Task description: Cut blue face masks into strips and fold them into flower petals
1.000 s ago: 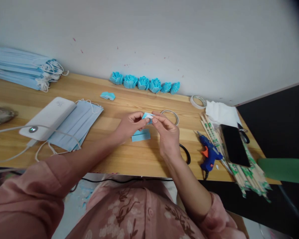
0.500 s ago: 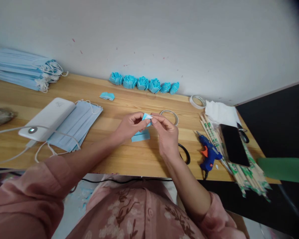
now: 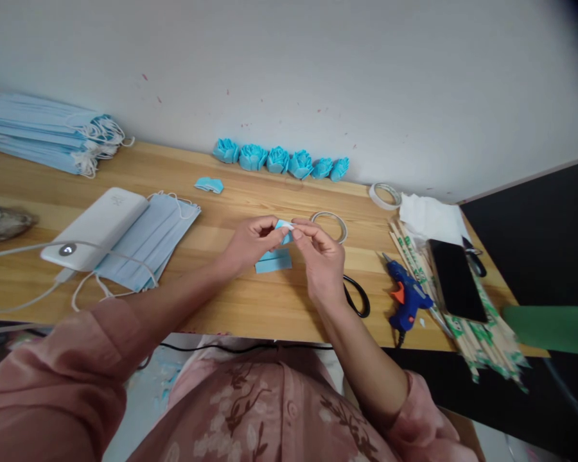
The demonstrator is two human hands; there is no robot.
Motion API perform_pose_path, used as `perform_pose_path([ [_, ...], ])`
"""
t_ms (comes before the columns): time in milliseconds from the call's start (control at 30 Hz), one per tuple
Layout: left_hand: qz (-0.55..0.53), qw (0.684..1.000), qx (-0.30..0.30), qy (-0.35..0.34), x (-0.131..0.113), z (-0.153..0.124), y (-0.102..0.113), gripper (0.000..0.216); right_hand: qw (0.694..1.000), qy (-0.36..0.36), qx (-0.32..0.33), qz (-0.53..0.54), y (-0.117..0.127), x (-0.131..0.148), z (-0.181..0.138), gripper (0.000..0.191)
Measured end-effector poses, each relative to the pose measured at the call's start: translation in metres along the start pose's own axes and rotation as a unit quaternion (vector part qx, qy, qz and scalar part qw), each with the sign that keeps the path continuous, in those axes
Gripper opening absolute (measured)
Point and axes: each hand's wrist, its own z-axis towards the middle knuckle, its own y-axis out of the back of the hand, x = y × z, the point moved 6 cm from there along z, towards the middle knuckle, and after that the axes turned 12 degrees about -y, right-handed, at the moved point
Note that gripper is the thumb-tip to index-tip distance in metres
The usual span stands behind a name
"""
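Between both hands is a small blue piece of mask fabric with a white side showing. My left hand pinches its left part between thumb and fingers. At its right edge, my right hand pinches it too, fingertips close to the left thumb. Just below, flat blue fabric strips lie on the table. Behind the right hand is a roll of tape. The black handle of what looks like scissors shows beside the right wrist, the rest hidden.
Several blue fabric roses line the wall, with a folded blue piece before them. Left are a power bank, masks and a mask stack. Right are a glue gun, phone, wrapped chopsticks and another tape roll.
The white side of the held fabric shows less, as the fingertips have shifted slightly on it. The whole view has moved a little; both hands keep their pinch.
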Motion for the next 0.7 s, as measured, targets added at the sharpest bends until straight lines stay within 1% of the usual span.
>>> perform_pose_path([
  [200, -0.006, 1.0, -0.022, 0.0, -0.004, -0.001, 0.002, 0.03, 0.999, 0.019, 0.009, 0.035, 0.0, 0.004, -0.003, 0.013],
  [433, -0.007, 0.999, -0.027, -0.03, -0.01, 0.0, -0.001, 0.026, 0.997, 0.064, -0.028, 0.021, 0.002, 0.011, -0.01, 0.02],
  [533, -0.005, 0.999, -0.025, -0.039, -0.011, 0.0, -0.001, 0.026, 0.997, 0.042, -0.048, 0.044, 0.005, 0.007, -0.009, 0.02],
  [633, 0.012, 0.999, -0.04, -0.028, -0.008, -0.001, 0.004, 0.027, 0.992, -0.008, -0.074, 0.103, 0.012, 0.0, -0.004, 0.03],
  [700, 0.025, 0.998, -0.046, -0.022, -0.007, -0.001, 0.006, 0.027, 0.99, -0.027, -0.07, 0.117, 0.013, -0.003, -0.001, 0.033],
])
